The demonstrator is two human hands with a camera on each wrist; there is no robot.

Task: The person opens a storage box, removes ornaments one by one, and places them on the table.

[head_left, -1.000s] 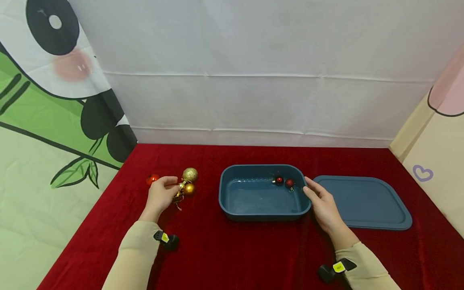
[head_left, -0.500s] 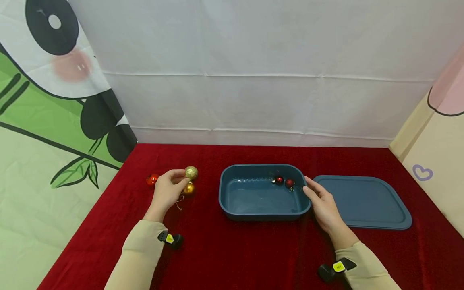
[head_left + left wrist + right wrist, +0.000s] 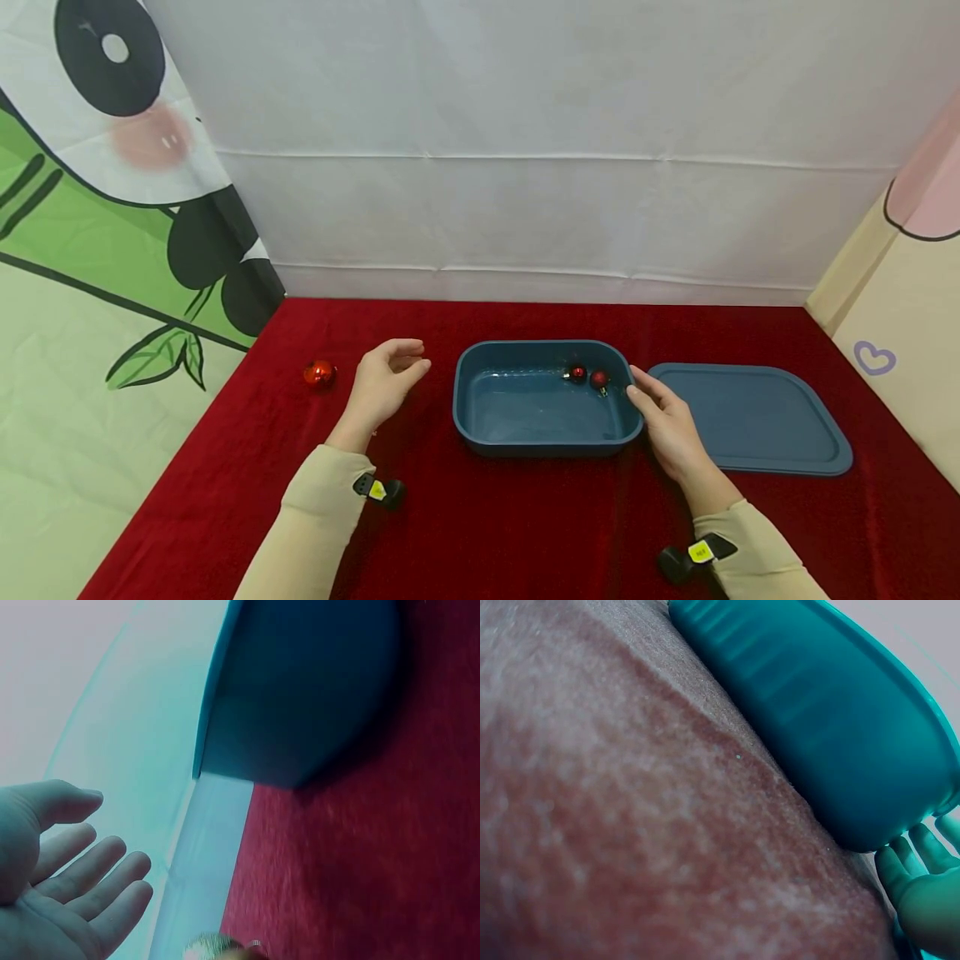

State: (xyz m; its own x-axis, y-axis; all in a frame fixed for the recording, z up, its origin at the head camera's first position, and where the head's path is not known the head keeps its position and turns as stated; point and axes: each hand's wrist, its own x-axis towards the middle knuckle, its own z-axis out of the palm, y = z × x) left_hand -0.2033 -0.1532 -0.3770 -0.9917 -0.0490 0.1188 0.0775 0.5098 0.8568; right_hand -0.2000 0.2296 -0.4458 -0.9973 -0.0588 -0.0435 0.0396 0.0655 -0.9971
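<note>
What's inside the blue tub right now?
Two small red baubles lie together in the blue tub, near its far right corner; the rest of the floor shows bare. The right hand rests on the right rim and the near wall hides a strip of floor.

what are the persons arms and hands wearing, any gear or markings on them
Both hands, left hand and right hand, are bare: no gloves, no rings visible. Both arms wear long beige sleeves reaching the wrists. Each wrist carries a small black device with a yellow tag, the left one and the right one.
</note>
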